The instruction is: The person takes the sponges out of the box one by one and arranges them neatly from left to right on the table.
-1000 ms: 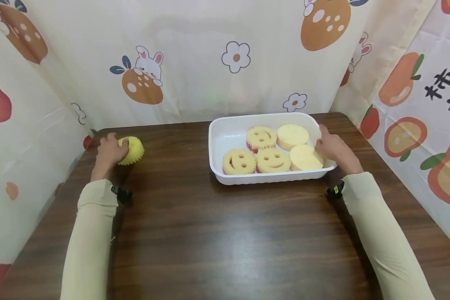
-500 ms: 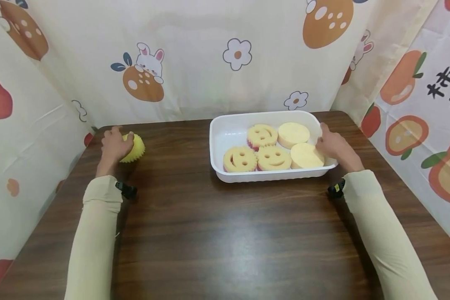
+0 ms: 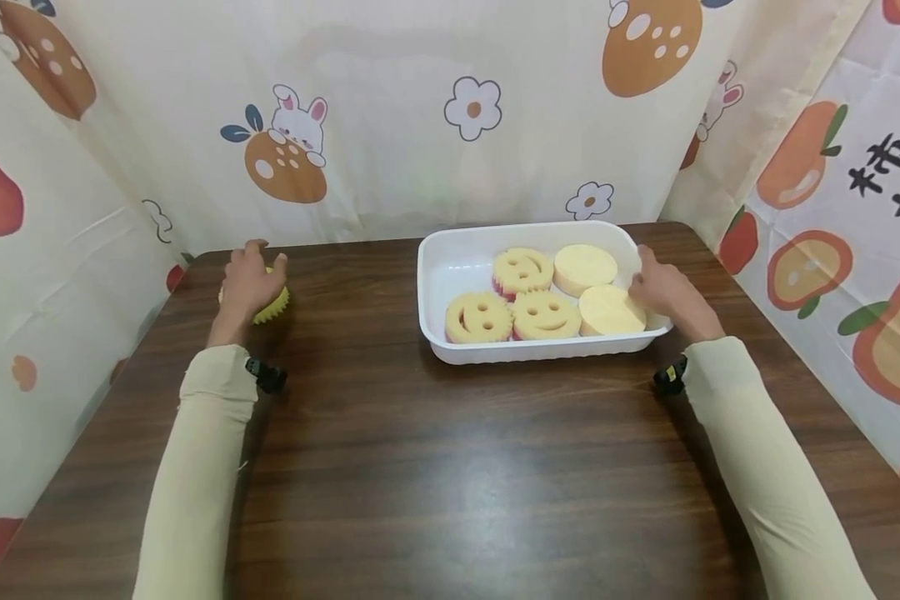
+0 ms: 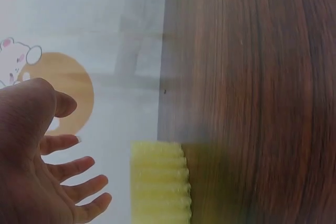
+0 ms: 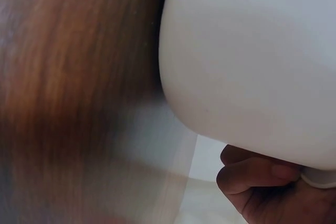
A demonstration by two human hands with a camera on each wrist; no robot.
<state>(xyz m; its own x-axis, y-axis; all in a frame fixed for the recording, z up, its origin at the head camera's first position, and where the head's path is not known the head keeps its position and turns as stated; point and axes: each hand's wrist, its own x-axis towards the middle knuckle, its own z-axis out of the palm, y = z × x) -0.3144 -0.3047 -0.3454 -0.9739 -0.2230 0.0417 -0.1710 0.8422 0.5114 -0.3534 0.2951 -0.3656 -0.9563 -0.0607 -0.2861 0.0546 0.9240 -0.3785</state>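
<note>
My left hand (image 3: 247, 283) is over a yellow sponge with a scalloped edge (image 3: 273, 307) at the table's far left, covering part of it in the head view. The left wrist view shows loosely spread fingers (image 4: 90, 186), with a gap between them and the sponge (image 4: 160, 182). At the right end of a white tray (image 3: 513, 352), my right hand (image 3: 669, 293) grips the rim. From the right wrist, curled fingers (image 5: 252, 174) show against the tray's underside (image 5: 241, 61). Three smiley sponges (image 3: 546, 318) and two plain round yellow pieces (image 3: 612, 310) lie inside the tray.
The brown wooden table (image 3: 435, 475) carries the tray near its back edge. Printed cloth (image 3: 390, 125) hangs behind the table and along both sides. The tray's left part (image 3: 453, 279) holds no pieces.
My left hand has shifted right and its fingers have come off the yellow sponge, which stays about where it was. The right hand and the tray keep their place.
</note>
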